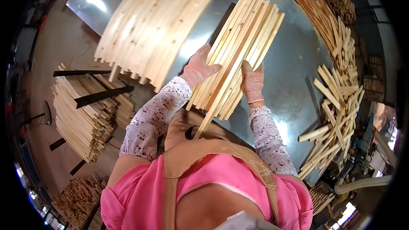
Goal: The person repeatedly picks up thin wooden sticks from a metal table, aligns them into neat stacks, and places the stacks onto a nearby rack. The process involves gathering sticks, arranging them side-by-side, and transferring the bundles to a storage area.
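Note:
A bundle of long, pale wooden strips (pixel 238 51) lies on the metal tabletop in front of me, its ends uneven. One strip (pixel 207 123) juts out toward my body well past the others. My left hand (pixel 198 67), in a pinkish knit glove, grips the bundle's left side with the thumb over the top. Opposite it, my gloved right hand (pixel 254 81) clasps the right side, thumb on the upper strips. The fingers under and beside the bundle are mostly hidden. To the left, a wide layer of similar strips (pixel 155 27) rests side by side on the table.
The shiny metal table (pixel 289 72) carries a jumbled heap of loose wood pieces (pixel 336 98) along its right edge. At lower left, stacked strips (pixel 81 115) sit on a rack with dark metal bars (pixel 104 96). Another wood pile (pixel 81 196) stands below it.

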Available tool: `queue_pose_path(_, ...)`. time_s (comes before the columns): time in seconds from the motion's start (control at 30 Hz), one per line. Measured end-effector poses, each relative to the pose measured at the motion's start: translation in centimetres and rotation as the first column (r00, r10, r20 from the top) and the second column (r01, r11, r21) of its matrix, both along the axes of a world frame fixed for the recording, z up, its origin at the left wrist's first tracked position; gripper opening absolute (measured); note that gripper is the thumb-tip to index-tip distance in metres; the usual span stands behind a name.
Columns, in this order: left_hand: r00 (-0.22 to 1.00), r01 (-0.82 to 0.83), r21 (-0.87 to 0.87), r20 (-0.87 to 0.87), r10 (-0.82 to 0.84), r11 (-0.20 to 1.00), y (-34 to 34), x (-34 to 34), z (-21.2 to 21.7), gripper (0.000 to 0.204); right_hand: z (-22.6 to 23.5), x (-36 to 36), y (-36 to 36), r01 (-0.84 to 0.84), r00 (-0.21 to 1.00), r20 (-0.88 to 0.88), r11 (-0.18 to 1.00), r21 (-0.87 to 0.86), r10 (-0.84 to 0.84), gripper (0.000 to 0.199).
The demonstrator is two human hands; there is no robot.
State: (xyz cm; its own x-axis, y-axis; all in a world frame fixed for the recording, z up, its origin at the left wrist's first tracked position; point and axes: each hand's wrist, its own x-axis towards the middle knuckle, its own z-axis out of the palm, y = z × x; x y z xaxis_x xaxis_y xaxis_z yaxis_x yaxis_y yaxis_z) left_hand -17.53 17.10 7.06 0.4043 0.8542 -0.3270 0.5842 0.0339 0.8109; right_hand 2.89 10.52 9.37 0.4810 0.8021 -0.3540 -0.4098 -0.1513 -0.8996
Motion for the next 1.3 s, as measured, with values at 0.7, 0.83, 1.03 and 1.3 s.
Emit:
queue_pose_path(0.7, 0.776, -0.016, 0.308, -0.596, 0.206, 0.951, 21.2, -33.5, 1.5, 0.099, 0.3, -25.0, 28.1, -0.494, 0.101, 0.57, 0.538, -0.683, 0.815, 0.069)
queue_pose_path(0.83, 0.567, 0.212, 0.289, -0.815, 0.123, 0.934, 17.9, -30.2, 2.3, 0.09, -0.4, -22.5, 36.9, -0.427, 0.154, 0.839, 0.801, -0.42, 0.522, 0.055)
queue_pose_path(1.03, 0.817, -0.014, 0.52, -0.486, 0.309, 0.854, 16.8, -30.1, 1.3, 0.065, -0.4, -21.7, 42.2, -0.363, 0.452, 0.861, 0.929, -0.063, 0.235, 0.048)
queue_pose_path(1.3, 0.978, -0.05, 0.177, -0.191, 0.084, 0.983, 11.0, -20.8, 2.8, 0.049, -6.9, -19.6, 27.4, -0.324, 0.786, 0.445, 0.898, -0.297, 0.43, 0.061)
